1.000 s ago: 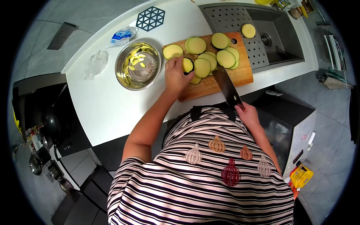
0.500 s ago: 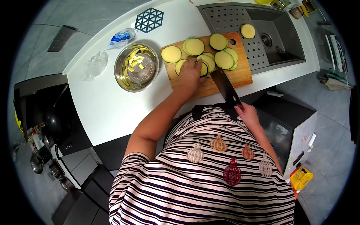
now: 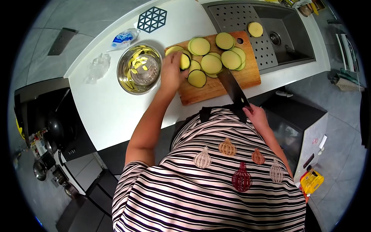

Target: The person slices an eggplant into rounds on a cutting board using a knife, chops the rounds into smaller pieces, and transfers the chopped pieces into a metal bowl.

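My left hand (image 3: 172, 75) is closed around a round slice (image 3: 184, 61) of pale green vegetable with a dark rind, which looks like eggplant. It holds the slice tilted over the left side of the wooden cutting board (image 3: 216, 91). Partly behind the fingers lies another slice (image 3: 173, 49). A single slice (image 3: 196, 78) rests flat to the right of the hand, and several more overlap across the board. My right hand (image 3: 255, 116) grips the handle of a broad dark kitchen knife (image 3: 233, 88). Its blade reaches over the board's near edge, with the tip by a slice (image 3: 211, 64).
Left of the board stands a steel bowl (image 3: 120, 73) with cut pieces inside. Beyond it lie a blue-and-white packet (image 3: 124, 38), a crumpled clear bag (image 3: 98, 69) and a hexagonal trivet (image 3: 152, 19). The sink (image 3: 299, 36) is at right, a pale disc (image 3: 255, 29) on its perforated drainboard.
My left hand has moved left from the middle of the board and now holds up a tilted slice. Slices it covered now show. My right hand and the knife have hardly moved.
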Demonstrator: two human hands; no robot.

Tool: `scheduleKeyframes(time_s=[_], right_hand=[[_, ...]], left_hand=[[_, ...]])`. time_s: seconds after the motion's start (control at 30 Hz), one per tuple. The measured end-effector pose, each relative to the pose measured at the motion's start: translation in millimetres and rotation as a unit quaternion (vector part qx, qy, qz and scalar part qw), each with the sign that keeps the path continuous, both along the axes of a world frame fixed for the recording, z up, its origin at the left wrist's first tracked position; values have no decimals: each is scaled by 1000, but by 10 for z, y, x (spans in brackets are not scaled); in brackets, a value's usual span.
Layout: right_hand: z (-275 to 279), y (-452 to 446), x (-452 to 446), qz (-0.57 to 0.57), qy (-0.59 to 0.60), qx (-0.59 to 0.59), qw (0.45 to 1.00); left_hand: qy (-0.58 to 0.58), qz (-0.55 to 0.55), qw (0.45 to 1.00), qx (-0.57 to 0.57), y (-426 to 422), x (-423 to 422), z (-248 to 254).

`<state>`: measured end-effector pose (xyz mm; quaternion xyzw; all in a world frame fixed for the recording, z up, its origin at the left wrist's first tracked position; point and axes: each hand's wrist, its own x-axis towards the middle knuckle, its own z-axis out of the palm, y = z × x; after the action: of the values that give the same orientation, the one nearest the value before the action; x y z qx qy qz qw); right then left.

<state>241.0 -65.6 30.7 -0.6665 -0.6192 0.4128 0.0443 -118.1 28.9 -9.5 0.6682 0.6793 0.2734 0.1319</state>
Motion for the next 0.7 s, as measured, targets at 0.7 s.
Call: scheduleKeyframes(time_s=[0.7], right_hand=[[293,90,-189,67,-106,21,992]], left_hand=[[54,-247,967,16,-731,155,-49]])
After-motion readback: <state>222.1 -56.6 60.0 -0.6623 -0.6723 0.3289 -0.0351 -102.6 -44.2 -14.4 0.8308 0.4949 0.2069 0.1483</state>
